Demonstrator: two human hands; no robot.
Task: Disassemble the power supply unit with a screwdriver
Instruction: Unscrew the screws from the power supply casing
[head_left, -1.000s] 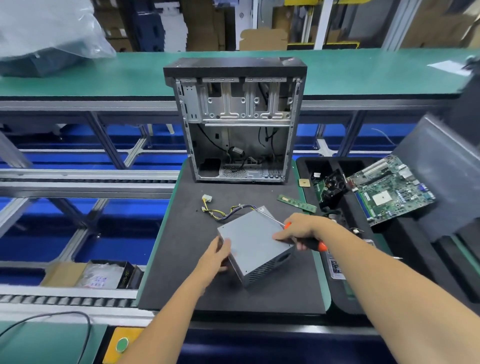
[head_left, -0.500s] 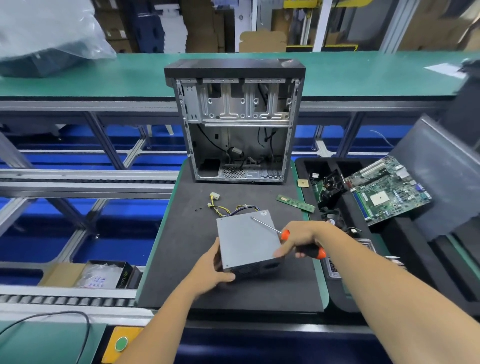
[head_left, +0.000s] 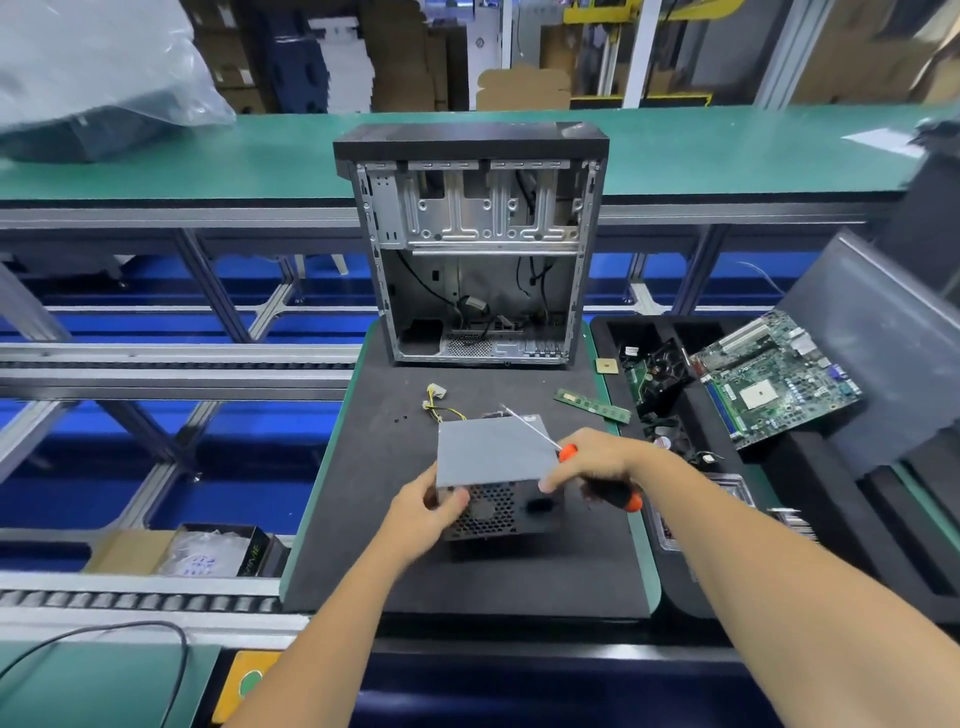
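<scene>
The grey power supply unit (head_left: 491, 451) sits on the black mat (head_left: 374, 519), its perforated vent face turned toward me. My left hand (head_left: 423, 512) grips its near left corner, thumb on the vent face. My right hand (head_left: 597, 460) holds the orange and black screwdriver (head_left: 610, 491) and also touches the unit's near right edge with its fingertips. The screwdriver's metal shaft lies across the top cover, pointing away to the left. Yellow and black cables (head_left: 441, 410) trail from behind the unit.
An empty computer case (head_left: 472, 249) stands upright at the mat's far end. A memory stick (head_left: 592, 406) lies on the mat's right side. The black tray (head_left: 831, 519) to the right holds a motherboard (head_left: 774, 384), a fan (head_left: 665, 369) and small parts.
The power supply has been turned and tipped, so its vent face now points toward me. Both hands moved with it, and the screwdriver shaft swung along over the top cover.
</scene>
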